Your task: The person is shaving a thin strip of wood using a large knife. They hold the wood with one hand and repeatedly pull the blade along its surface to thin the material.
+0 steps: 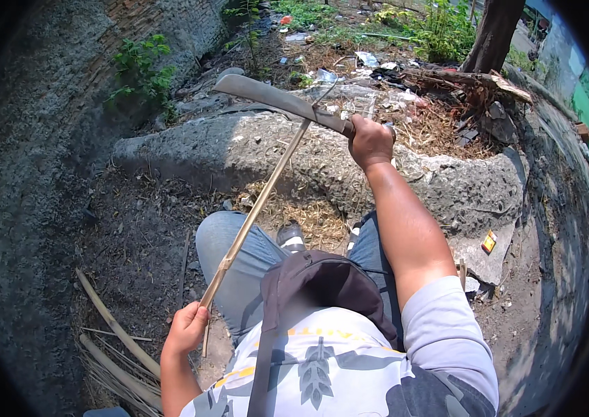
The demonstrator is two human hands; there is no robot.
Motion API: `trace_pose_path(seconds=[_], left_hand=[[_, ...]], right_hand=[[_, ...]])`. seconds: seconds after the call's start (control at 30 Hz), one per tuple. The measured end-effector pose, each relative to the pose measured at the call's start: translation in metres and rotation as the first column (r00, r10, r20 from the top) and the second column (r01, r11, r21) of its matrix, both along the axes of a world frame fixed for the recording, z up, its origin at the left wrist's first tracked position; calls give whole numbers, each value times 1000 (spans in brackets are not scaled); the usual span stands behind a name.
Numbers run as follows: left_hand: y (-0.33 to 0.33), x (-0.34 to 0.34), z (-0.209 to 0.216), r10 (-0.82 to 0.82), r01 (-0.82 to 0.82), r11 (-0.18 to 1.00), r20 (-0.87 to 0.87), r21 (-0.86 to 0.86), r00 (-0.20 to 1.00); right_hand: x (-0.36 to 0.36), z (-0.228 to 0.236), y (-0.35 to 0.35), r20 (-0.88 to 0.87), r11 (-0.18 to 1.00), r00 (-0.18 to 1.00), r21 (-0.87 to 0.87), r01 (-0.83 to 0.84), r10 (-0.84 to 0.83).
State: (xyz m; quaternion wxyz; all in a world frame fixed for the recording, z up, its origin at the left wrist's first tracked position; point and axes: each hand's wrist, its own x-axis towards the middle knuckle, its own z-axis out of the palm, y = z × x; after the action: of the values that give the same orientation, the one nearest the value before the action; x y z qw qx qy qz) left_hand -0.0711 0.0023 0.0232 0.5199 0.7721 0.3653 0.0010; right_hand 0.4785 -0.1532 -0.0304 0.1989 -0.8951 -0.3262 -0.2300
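My right hand (371,143) is closed around the handle of a machete (266,96), held out ahead of me over a concrete ledge. Its wide grey blade points to the left. In my left hand (188,326), low beside my left thigh, is the near part of a long bamboo strip (256,208). The strip slants up and away to the right, and its far end meets the blade's edge. A thin curled sliver (325,92) stands up at that meeting point. Partway along the strip a node shows.
The rough concrete ledge (433,174) crosses ahead of my feet. Long bamboo pieces (117,326) and thin strips lie at lower left. A rough wall (37,181) rises on the left. Beyond the ledge are litter, dry shavings and a tree trunk (494,38). A small orange packet (489,241) lies at right.
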Motion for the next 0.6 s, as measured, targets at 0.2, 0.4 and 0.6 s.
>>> trace_pose_path(seconds=[0.2,0.4,0.6], left_hand=[[0,4,4,35,-29,961,18,-276,999],[3,-3,-5,-6,8,999,-31,51,999],[2,16,-13,75,-73,996,42,-48,996]], right_hand=[[0,11,-9,194,982,981,187,-13,-24],[-15,26,-15,-303,995,952,-82,-63,35],[-53,11,8,-132,861,865,-104,-498,485]])
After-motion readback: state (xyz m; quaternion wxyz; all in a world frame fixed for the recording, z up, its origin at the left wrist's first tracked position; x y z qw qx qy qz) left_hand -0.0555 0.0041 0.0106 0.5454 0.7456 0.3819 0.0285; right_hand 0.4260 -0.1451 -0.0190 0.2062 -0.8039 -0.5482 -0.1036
